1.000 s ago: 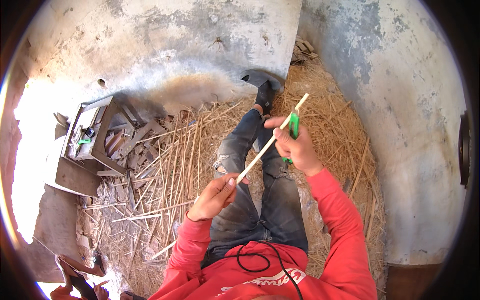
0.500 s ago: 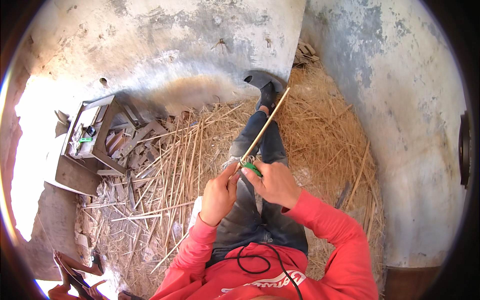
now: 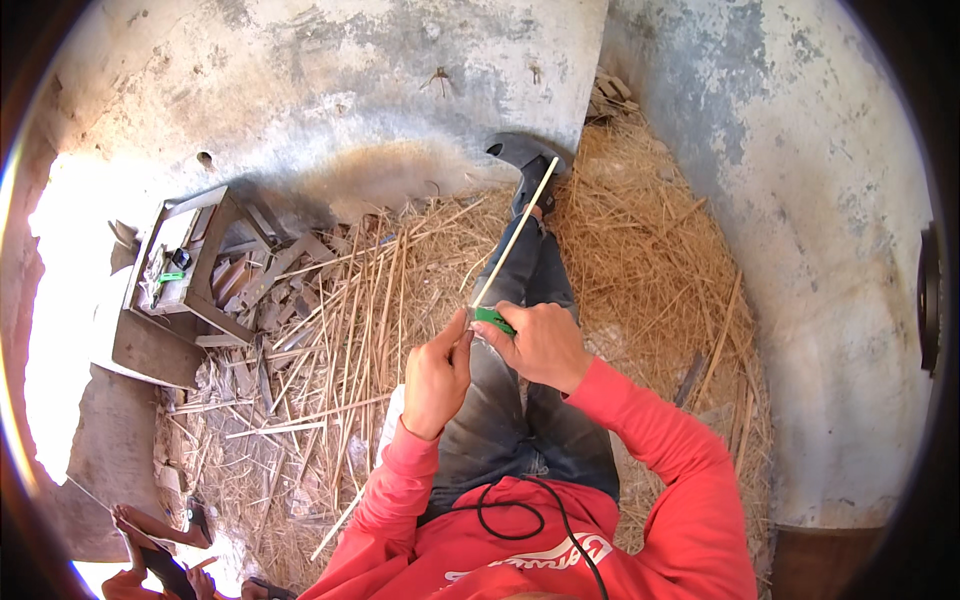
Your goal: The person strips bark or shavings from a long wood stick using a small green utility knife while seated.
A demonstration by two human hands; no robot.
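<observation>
A long, thin, pale wooden stick (image 3: 519, 225) slants up and away over my stretched-out legs, its far tip near my shoe. Around its near end the fingers of my left hand (image 3: 438, 378) are closed in a pinch. Just right of it, my right hand (image 3: 545, 342) grips a small green-handled cutter (image 3: 493, 320), held against the stick. The cutter's blade is mostly hidden by the fingers. Beside the stick, just beyond the cutter, a thin curled shaving (image 3: 472, 268) stands out.
Many loose sticks (image 3: 375, 300) and shavings (image 3: 640, 230) cover the floor. To the left stands a worn wooden stand (image 3: 155, 345) with another green tool (image 3: 172, 277) on it. Weathered walls (image 3: 330, 90) curve around. Another person's hand (image 3: 130, 520) shows at lower left.
The stick's far tip has swung slightly left. The small curls at the cutter are gone, and a longer thin shaving now shows beside the stick. Both hands keep their grip.
</observation>
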